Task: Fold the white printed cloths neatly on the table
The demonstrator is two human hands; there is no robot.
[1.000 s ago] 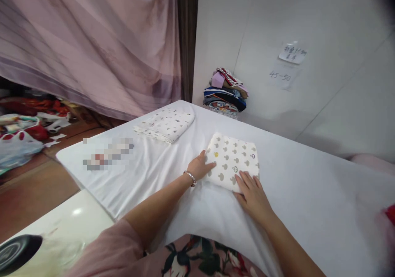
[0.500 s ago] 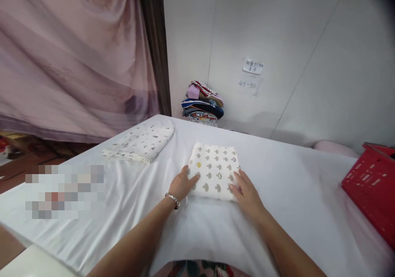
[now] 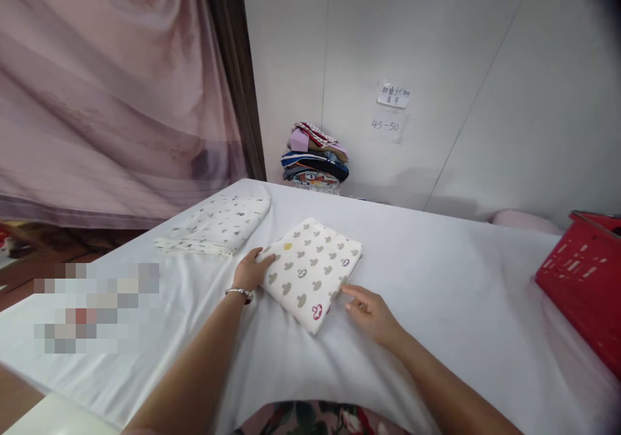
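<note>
A folded white cloth [image 3: 310, 264] printed with grey mushrooms, one yellow and one red, lies turned at an angle on the white-covered table. My left hand [image 3: 251, 269], with a bracelet at the wrist, grips the cloth's left corner, thumb on top and the other fingers at the edge. On the other side, my right hand [image 3: 371, 312] is just off the cloth's right edge, its index fingertip at or very close to that edge. Its fingers are partly bent and apart, with nothing visible between them. The cloth's underside is hidden.
Another folded white cloth with small prints [image 3: 218, 225] lies at the table's far left. A red plastic basket [image 3: 577, 280] stands at the right. Behind the table is a stack of folded fabrics [image 3: 315, 157] against the wall. A pink curtain [image 3: 121, 86] hangs at left.
The mushroom-print cloth has turned clockwise and shifted left. My left hand has moved left with its corner. My right hand has come off the top to beside the right edge.
</note>
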